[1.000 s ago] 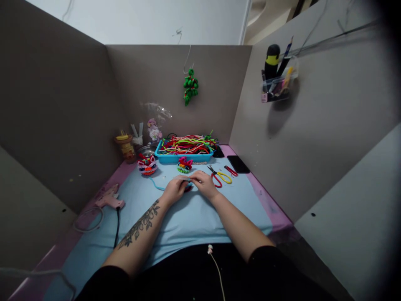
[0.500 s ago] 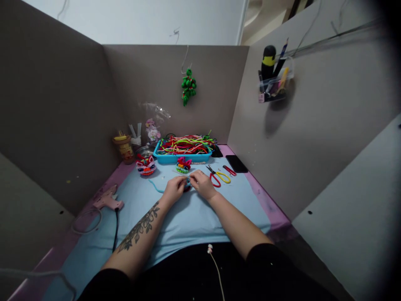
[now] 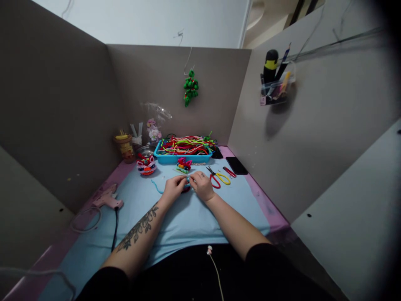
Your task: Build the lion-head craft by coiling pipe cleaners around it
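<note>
Just before the blue tray, left hand and right hand meet, pinching a blue pipe cleaner, seemingly mid-twist; further bending needs a steady grip.

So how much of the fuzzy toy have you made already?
One fuzzy figure and a second figure look finished on the mat. The left hand and right hand pinch a blue stem. Its tail lies loose, so this one seems only partly made.
</note>
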`<action>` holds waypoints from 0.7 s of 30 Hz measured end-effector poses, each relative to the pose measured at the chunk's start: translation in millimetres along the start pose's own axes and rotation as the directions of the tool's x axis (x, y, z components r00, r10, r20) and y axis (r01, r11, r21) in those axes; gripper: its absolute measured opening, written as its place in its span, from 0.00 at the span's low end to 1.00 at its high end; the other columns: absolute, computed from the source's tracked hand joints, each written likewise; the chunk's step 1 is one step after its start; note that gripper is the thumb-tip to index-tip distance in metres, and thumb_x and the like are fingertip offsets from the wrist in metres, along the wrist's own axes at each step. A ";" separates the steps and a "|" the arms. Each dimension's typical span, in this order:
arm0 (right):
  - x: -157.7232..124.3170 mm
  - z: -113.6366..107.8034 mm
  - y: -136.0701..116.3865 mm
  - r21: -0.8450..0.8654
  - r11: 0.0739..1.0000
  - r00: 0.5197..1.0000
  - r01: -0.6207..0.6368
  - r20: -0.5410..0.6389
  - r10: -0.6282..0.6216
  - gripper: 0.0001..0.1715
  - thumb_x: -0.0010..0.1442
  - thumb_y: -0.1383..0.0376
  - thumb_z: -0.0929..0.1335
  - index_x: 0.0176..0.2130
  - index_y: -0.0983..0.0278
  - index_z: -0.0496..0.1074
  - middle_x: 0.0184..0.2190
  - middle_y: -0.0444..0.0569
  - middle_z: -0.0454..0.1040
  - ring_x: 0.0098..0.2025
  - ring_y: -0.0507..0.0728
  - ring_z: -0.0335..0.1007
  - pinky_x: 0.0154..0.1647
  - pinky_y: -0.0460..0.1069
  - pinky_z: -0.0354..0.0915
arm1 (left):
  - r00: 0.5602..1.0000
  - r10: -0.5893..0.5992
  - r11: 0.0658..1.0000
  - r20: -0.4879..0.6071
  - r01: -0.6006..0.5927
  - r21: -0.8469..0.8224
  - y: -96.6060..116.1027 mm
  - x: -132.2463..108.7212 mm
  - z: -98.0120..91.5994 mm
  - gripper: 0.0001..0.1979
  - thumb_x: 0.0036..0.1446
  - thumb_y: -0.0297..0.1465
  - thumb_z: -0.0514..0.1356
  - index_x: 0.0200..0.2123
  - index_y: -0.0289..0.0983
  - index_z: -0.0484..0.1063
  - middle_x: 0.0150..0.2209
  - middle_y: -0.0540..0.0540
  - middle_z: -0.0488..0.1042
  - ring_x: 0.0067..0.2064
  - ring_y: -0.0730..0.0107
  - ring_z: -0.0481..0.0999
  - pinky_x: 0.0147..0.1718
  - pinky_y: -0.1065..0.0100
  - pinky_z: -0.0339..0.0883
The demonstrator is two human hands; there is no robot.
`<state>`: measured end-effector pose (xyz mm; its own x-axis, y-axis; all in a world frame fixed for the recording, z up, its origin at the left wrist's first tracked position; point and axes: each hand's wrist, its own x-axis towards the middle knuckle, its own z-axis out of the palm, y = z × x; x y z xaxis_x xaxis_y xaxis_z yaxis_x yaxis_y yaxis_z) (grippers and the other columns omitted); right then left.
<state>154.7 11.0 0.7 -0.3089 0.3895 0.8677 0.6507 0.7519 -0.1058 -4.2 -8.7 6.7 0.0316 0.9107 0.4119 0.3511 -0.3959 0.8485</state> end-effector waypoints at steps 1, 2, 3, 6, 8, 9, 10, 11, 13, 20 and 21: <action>-0.3 -0.2 0.1 -0.007 1.000 1.000 0.002 0.010 -0.002 0.09 0.63 0.67 0.61 0.36 0.63 0.70 0.30 0.51 0.71 0.36 0.57 0.67 0.38 0.51 0.65 | 1.000 -0.009 1.000 -0.002 0.009 -0.001 0.7 0.0 -0.4 0.12 0.52 0.34 0.57 0.34 0.34 0.78 0.30 0.44 0.79 0.31 0.66 0.75 0.31 0.69 0.67; -0.5 -0.1 0.0 -0.011 1.000 1.000 0.002 0.022 -0.002 0.09 0.63 0.67 0.61 0.36 0.63 0.70 0.30 0.51 0.71 0.36 0.57 0.67 0.38 0.51 0.65 | 1.000 -0.019 1.000 0.002 0.019 -0.007 1.5 0.0 -0.9 0.12 0.51 0.34 0.58 0.33 0.34 0.78 0.29 0.45 0.78 0.30 0.67 0.74 0.30 0.69 0.66; -0.7 0.2 -0.2 -0.013 1.000 0.999 0.001 0.033 -0.001 0.09 0.63 0.67 0.61 0.35 0.63 0.70 0.30 0.51 0.71 0.36 0.57 0.66 0.38 0.51 0.65 | 0.999 -0.031 0.999 0.007 0.031 -0.016 2.2 0.0 -1.5 0.12 0.51 0.35 0.58 0.32 0.34 0.78 0.27 0.45 0.78 0.28 0.68 0.73 0.28 0.70 0.66; -0.4 1.7 -1.8 -0.027 1.000 0.999 -0.006 0.043 0.007 0.09 0.63 0.67 0.61 0.33 0.63 0.69 0.29 0.51 0.70 0.35 0.57 0.66 0.37 0.51 0.64 | 0.997 -0.071 0.995 0.027 0.072 -0.063 3.7 0.4 -2.5 0.13 0.51 0.36 0.58 0.30 0.33 0.77 0.23 0.46 0.75 0.24 0.71 0.70 0.24 0.71 0.63; 0.3 2.6 -3.2 -0.045 0.999 1.000 -0.009 0.028 0.011 0.10 0.63 0.67 0.61 0.32 0.63 0.69 0.29 0.51 0.70 0.35 0.57 0.65 0.36 0.50 0.63 | 0.994 -0.100 0.989 0.036 0.103 -0.109 4.9 0.8 -2.4 0.14 0.50 0.38 0.59 0.29 0.32 0.76 0.22 0.47 0.73 0.22 0.72 0.68 0.22 0.71 0.61; 0.6 3.0 -3.9 -0.055 0.998 1.000 -0.011 0.019 0.012 0.10 0.63 0.67 0.61 0.32 0.63 0.69 0.28 0.51 0.70 0.35 0.57 0.65 0.36 0.50 0.63 | 0.993 -0.113 0.984 0.038 0.117 -0.136 5.9 0.8 -2.2 0.15 0.49 0.39 0.59 0.29 0.32 0.76 0.21 0.48 0.73 0.22 0.73 0.67 0.22 0.72 0.60; 0.9 3.3 -4.6 -0.063 0.998 1.000 -0.011 0.010 0.011 0.10 0.63 0.67 0.61 0.31 0.63 0.69 0.28 0.51 0.70 0.34 0.57 0.65 0.35 0.50 0.63 | 0.991 -0.127 0.978 0.040 0.132 -0.160 7.2 0.8 -1.8 0.16 0.49 0.40 0.60 0.28 0.32 0.76 0.20 0.48 0.72 0.21 0.74 0.66 0.21 0.72 0.59; 1.1 3.6 -5.3 -0.072 0.997 1.000 -0.011 0.005 0.011 0.11 0.63 0.67 0.61 0.31 0.63 0.69 0.28 0.51 0.70 0.34 0.57 0.64 0.35 0.50 0.62 | 0.989 -0.141 0.972 0.038 0.145 -0.182 8.8 0.7 -1.5 0.17 0.48 0.42 0.61 0.27 0.32 0.75 0.19 0.49 0.71 0.20 0.74 0.65 0.21 0.72 0.58; 1.0 4.4 -6.6 -0.092 0.996 1.000 -0.008 0.002 0.008 0.11 0.63 0.68 0.61 0.29 0.63 0.68 0.28 0.50 0.69 0.34 0.57 0.64 0.34 0.50 0.62 | 0.986 -0.165 0.963 0.029 0.168 -0.212 12.7 0.3 -1.2 0.19 0.48 0.44 0.61 0.26 0.31 0.74 0.17 0.50 0.69 0.19 0.75 0.63 0.20 0.72 0.57; -2.0 8.6 -10.9 -0.104 0.993 0.999 0.051 0.010 -0.050 0.09 0.62 0.68 0.62 0.31 0.63 0.69 0.28 0.50 0.69 0.34 0.56 0.64 0.35 0.50 0.62 | 0.979 -0.188 0.965 -0.075 0.170 -0.198 15.2 1.1 -3.4 0.23 0.49 0.47 0.59 0.16 0.34 0.67 0.13 0.52 0.63 0.18 0.76 0.61 0.20 0.72 0.55; -2.4 8.9 -11.2 -0.090 0.994 0.998 0.061 0.012 -0.060 0.09 0.62 0.68 0.62 0.32 0.63 0.70 0.28 0.50 0.70 0.34 0.56 0.64 0.35 0.50 0.62 | 0.979 -0.184 0.969 -0.085 0.166 -0.184 13.6 1.6 -3.9 0.23 0.49 0.47 0.59 0.15 0.34 0.66 0.13 0.52 0.62 0.18 0.77 0.60 0.20 0.72 0.55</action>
<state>142.0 6.4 -4.5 -0.3554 0.3498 0.8668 0.6907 0.7231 -0.0086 -3.0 -13.1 20.2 -0.1129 0.9547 0.2754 0.1735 -0.2540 0.9515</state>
